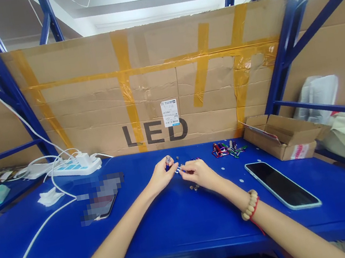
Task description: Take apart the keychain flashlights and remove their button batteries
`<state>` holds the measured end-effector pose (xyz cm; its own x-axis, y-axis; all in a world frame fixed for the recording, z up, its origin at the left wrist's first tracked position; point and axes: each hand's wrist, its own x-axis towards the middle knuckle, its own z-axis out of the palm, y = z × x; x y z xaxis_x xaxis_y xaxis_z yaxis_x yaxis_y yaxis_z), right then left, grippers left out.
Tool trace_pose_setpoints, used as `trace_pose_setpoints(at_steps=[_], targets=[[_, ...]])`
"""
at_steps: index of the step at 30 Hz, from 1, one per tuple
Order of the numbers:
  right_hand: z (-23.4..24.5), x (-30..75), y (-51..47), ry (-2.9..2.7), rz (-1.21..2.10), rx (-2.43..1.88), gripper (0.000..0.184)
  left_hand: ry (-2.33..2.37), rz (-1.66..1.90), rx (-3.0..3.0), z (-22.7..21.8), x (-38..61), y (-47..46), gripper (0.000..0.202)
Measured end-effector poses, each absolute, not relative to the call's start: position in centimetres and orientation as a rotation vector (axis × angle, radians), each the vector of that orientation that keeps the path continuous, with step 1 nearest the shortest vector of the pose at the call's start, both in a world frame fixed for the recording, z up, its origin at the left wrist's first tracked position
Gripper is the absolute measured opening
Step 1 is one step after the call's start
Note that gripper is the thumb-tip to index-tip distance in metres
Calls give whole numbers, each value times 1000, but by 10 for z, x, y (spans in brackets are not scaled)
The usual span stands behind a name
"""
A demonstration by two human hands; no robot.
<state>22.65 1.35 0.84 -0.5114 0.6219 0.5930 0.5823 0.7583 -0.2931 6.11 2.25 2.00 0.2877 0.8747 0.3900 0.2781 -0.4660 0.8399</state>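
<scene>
My left hand [161,176] is closed around a small blue tube [167,162] with a silvery end, held upright between thumb and fingers. My right hand [201,173] pinches a small shiny silvery piece [178,170], close to the left fingertips. Its exact kind is too small to make out. Both hands meet just above the blue tabletop [165,237]. Several small round metallic pieces [195,188] lie below my right hand, and others are partly hidden behind its fingers. A pile of small red, green, blue and purple metal tubes and clips [227,149] lies beyond it to the right.
An open cardboard box [283,138] stands at the back right, with a phone [282,184] in front. Another phone [107,202] lies left, near a white power strip [75,167] and loose white cables. A large cardboard panel [95,107] closes off the back between blue posts.
</scene>
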Motion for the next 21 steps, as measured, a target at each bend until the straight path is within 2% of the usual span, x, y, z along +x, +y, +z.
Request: trace_pose_setpoints(at_steps=[6, 15, 21], targets=[[12, 229, 14, -2089, 126, -942, 39, 978, 1187, 1733, 25, 62, 18, 37], [19, 234, 11, -2065, 126, -823, 39, 1077, 688, 1687, 25, 64, 11, 36], [18, 232, 10, -2220, 121, -740, 39, 1022, 614, 1633, 30, 65, 4, 29]])
